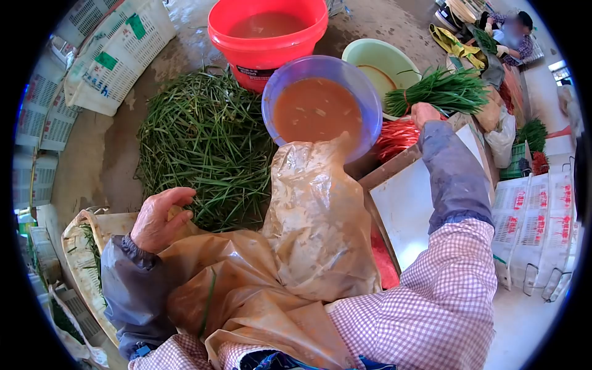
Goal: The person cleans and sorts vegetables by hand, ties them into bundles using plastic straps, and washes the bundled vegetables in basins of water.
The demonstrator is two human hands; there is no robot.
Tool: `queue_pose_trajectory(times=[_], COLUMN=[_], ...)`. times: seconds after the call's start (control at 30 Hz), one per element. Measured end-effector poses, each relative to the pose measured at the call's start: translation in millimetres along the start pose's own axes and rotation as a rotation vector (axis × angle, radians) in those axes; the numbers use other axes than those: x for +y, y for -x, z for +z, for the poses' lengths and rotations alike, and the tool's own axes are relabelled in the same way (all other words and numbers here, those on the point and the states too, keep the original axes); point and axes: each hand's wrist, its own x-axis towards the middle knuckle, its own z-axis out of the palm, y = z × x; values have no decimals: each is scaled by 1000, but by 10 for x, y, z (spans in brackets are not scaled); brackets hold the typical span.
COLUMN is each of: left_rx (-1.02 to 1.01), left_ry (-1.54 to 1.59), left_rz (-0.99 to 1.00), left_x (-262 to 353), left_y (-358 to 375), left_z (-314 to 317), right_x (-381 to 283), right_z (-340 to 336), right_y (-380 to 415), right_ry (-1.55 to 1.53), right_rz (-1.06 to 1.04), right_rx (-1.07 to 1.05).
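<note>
My right hand (pixel 425 115) reaches forward to the right, its fingers curled closed against a bundle of green chives (pixel 447 92). A red tie (pixel 405 98) binds the bundle near its pale cut end; the fingertips are hidden. Just below lies a pile of red ties (pixel 394 138). My left hand (pixel 161 219) is raised at the left, empty, thumb and fingers apart. It hovers near a heap of loose green leaves (pixel 203 148) on the floor. A muddy brown plastic apron (pixel 320 228) covers my lap and knees.
Ahead stand a purple basin (pixel 269 102) of brown water, a red bucket (pixel 265 44) and a pale green basin (pixel 364 48). A white-topped board (pixel 404 209) lies beside my right knee. White crates (pixel 120 58) line the left; more crates (pixel 533 225) stand right. Another person (pixel 518 40) sits far right.
</note>
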Motion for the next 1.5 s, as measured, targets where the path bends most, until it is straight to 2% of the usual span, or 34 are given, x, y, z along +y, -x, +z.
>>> queue_pose_trajectory(times=[0.03, 0.07, 0.2, 0.3, 0.43, 0.47, 0.57, 0.7, 0.8, 0.9, 0.93, 1.03, 1.13, 1.23, 1.27, 1.37, 1.4, 1.5], left_rx=[-4, 3, 19, -11, -26, -28, -35, -48, -55, -35, -35, -36, -41, -40, -40, -30, -27, -17], left_ry=[0, -4, -13, -19, -34, -32, -30, -2, -2, -24, -22, -20, -21, -29, -36, -42, -42, -50], left_rz=[11, -1, -5, 41, 91, 95, 126, 142, 153, 135, 126, 126, 157, 120, 95, 35, 13, -34], left_x=[41, 73, 108, 177, 260, 291, 345, 332, 387, 417, 420, 425, 424, 375, 328, 234, 211, 190], left_y=[-12, -10, 22, -5, -64, -68, -77, -49, 6, 75, 93, 120, 179, 244, 274, 330, 345, 382], left_z=[-4, -6, 11, 49, 63, 63, 75, 142, 162, 139, 145, 141, 156, 170, 158, 153, 151, 142], right_x=[34, 129, 234, 68, 75, 101, 228, 242, 212, 64, 33, 30, 117, 213, 189, 193, 159, 200], right_z=[13, 22, 73, 8, -41, -27, -21, -41, -55, -355, -435, -430, -376, -405, -455, -298, -293, -133], right_y=[5, 54, 162, 361, 510, 530, 636, 792, 921, 1183, 1247, 1280, 1188, 1068, 988, 653, 602, 274], right_ry=[-14, -136, -367, -492, -733, -829, -1036, -1080, -1150, -1183, -1154, -1106, -884, -437, -353, -201, -78, 22], right_rz=[60, -48, -191, 2, 106, 83, 76, 111, 218, 88, 30, 91, 138, -192, -237, -149, -89, 85], right_rx=[12, 123, 375, 340, 425, 497, 443, 443, 519, 518, 491, 502, 667, 488, 360, 181, 223, 14])
